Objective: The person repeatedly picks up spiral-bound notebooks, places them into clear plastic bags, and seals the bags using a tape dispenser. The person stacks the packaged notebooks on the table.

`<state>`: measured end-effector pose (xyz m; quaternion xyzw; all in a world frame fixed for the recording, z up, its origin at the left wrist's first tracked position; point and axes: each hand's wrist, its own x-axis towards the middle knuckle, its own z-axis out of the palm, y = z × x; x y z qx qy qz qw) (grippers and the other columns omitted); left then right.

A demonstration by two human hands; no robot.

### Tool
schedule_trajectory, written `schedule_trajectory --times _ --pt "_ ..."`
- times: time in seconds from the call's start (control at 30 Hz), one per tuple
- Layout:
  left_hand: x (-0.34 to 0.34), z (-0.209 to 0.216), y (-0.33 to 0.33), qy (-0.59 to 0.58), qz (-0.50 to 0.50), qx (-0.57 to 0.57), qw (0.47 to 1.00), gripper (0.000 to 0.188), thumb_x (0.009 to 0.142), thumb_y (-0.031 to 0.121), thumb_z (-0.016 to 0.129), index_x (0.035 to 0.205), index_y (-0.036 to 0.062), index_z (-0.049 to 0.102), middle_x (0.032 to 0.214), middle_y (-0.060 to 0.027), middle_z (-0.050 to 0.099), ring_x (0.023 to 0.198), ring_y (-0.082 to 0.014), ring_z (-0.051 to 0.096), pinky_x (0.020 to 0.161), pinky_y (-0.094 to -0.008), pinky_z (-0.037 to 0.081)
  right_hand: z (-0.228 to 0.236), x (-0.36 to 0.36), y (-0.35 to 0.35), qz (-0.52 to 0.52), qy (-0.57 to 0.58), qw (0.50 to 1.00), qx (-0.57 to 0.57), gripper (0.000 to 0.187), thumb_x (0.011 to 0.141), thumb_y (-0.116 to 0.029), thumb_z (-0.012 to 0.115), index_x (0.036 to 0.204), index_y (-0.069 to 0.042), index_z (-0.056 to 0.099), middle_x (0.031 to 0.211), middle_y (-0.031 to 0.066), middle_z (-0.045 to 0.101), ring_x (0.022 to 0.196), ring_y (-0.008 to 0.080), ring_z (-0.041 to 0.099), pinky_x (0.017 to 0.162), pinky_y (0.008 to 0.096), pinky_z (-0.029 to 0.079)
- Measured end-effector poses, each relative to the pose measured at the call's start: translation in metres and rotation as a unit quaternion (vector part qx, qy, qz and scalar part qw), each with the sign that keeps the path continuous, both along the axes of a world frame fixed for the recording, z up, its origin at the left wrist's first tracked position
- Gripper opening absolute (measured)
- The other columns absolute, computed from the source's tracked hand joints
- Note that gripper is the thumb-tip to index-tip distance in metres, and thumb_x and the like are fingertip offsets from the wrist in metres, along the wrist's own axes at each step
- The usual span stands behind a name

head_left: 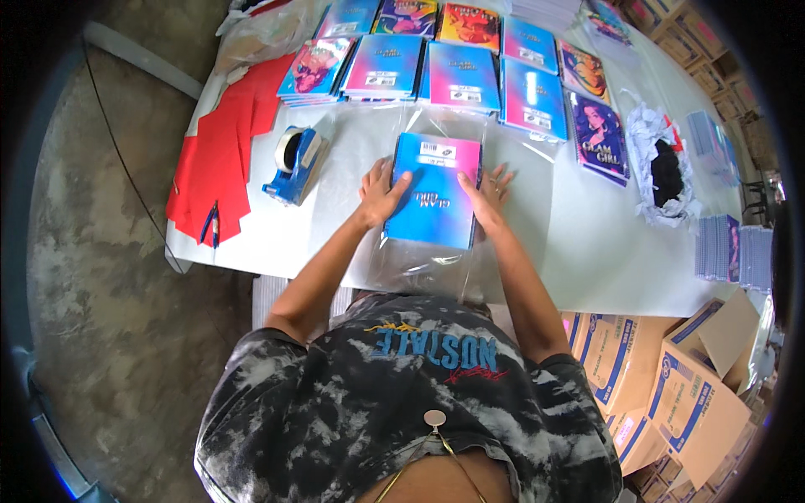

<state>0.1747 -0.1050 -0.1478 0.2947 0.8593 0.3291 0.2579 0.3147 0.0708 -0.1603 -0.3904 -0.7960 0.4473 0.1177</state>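
Observation:
A blue-and-pink spiral notebook (pixel 435 197) lies on the table in front of me, its cover upside down to me. Whether more notebooks are under it I cannot tell. My left hand (pixel 383 196) clasps its left edge, thumb on the cover. On the opposite edge my right hand (pixel 488 199) presses with the thumb on top and the other fingers somewhat spread alongside. A sheet of clear plastic film (pixel 423 267) spreads under the notebook and reaches the table's near edge.
Notebook stacks (pixel 459 75) line the far side. Left are a blue tape dispenser (pixel 295 165), red sheets (pixel 220 151) and a dark blue pointed tool (pixel 211 224). Right are crumpled paper with black material (pixel 668 173) and more notebooks (pixel 718 248). Cardboard boxes (pixel 692 407) stand below.

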Motion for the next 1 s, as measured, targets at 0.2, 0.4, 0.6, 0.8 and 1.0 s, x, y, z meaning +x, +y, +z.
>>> schedule_trajectory --times 0.2,0.4,0.6,0.8,1.0 --pt "0.031 0.087 0.006 -0.193 0.117 0.371 0.901 0.075 0.089 0.046 0.051 0.139 -0.0015 0.023 0.127 -0.0153 0.044 0.117 -0.0227 0.043 0.100 -0.0328 0.031 0.096 0.009 -0.020 0.066 0.429 0.885 -0.169 0.072 0.079 -0.024 0.071 0.131 -0.003 0.025 0.119 0.0120 0.044 0.112 0.0186 0.044 0.095 0.0327 0.036" --pt "0.020 0.121 0.014 0.017 0.075 0.387 0.919 0.047 0.088 0.032 0.057 0.122 0.0020 0.047 0.109 -0.0101 0.054 0.099 -0.0151 0.049 0.086 -0.0298 0.040 0.139 -0.003 -0.019 0.075 0.423 0.899 -0.085 0.045 0.076 -0.015 0.073 0.113 -0.003 0.050 0.105 0.0057 0.053 0.097 0.0147 0.053 0.084 0.0278 0.044" --pt "0.010 0.122 0.026 0.052 0.115 0.430 0.894 0.035 0.097 0.028 0.044 0.097 -0.0002 0.064 0.092 -0.0034 0.063 0.082 -0.0104 0.052 0.080 -0.0249 0.041 0.130 -0.015 -0.018 0.013 0.387 0.921 -0.042 0.017 0.090 -0.013 0.056 0.099 -0.001 0.065 0.097 0.0060 0.063 0.089 0.0140 0.057 0.079 0.0263 0.044" --pt "0.013 0.131 0.030 0.038 0.137 0.454 0.880 0.038 0.097 0.028 0.042 0.097 -0.0018 0.065 0.092 -0.0063 0.066 0.087 -0.0102 0.055 0.083 -0.0248 0.040 0.144 -0.015 -0.022 -0.016 0.414 0.908 -0.057 0.018 0.091 -0.012 0.055 0.099 -0.001 0.066 0.095 0.0065 0.066 0.089 0.0118 0.058 0.081 0.0250 0.044" --pt "0.009 0.127 0.025 0.037 0.088 0.432 0.897 0.051 0.098 0.038 0.032 0.119 -0.0046 0.050 0.117 -0.0154 0.054 0.112 -0.0205 0.047 0.098 -0.0314 0.032 0.142 -0.010 -0.017 -0.011 0.439 0.897 -0.058 0.036 0.087 -0.018 0.062 0.116 0.001 0.055 0.109 0.0110 0.061 0.106 0.0164 0.053 0.094 0.0302 0.039"
